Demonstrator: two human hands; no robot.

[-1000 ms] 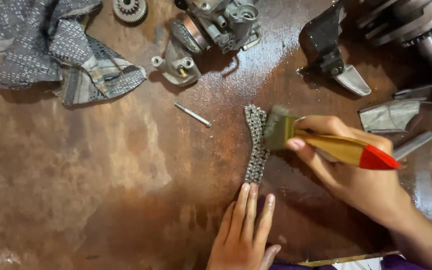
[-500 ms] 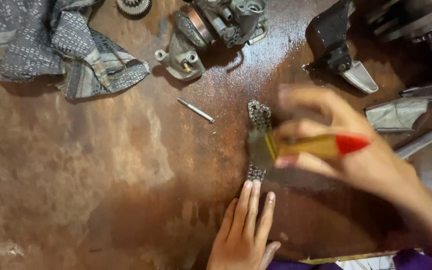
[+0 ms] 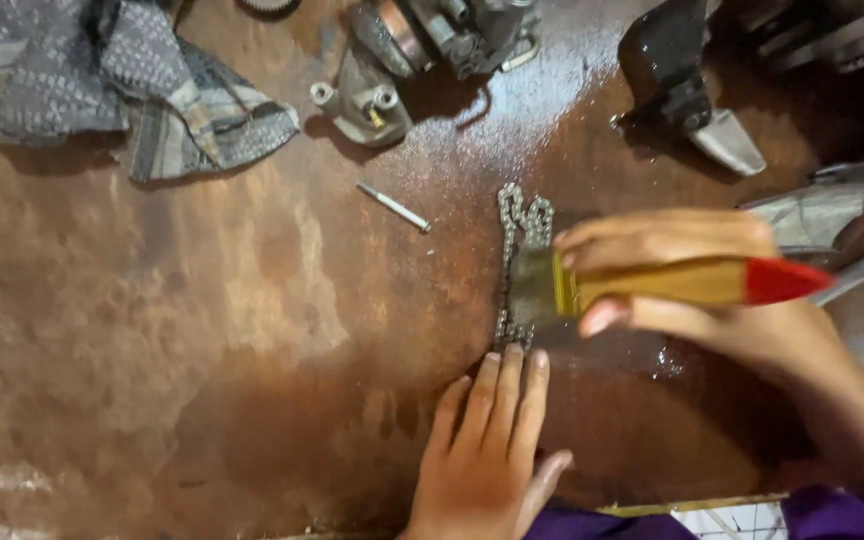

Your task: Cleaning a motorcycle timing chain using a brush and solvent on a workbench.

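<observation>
A folded metal chain (image 3: 514, 225) lies on a wet brown metal surface (image 3: 202, 330). My right hand (image 3: 712, 300) grips a paintbrush (image 3: 652, 285) with a yellow wooden handle and a red tip; its bristles rest on the chain's lower half. My left hand (image 3: 487, 450) lies flat on the surface, fingers together, with the fingertips touching the chain's near end. The brush covers the chain's middle.
A grey patterned rag (image 3: 122, 85) lies at the far left. Engine parts (image 3: 422, 50) and a black part with a grey foot (image 3: 687, 90) stand along the far edge. A small metal pin (image 3: 394, 207) lies left of the chain. More metal pieces (image 3: 822, 210) sit at the right.
My right hand has drawn the brush down along the chain toward me, from its top to its lower half. My left hand has stayed put at the chain's near end.
</observation>
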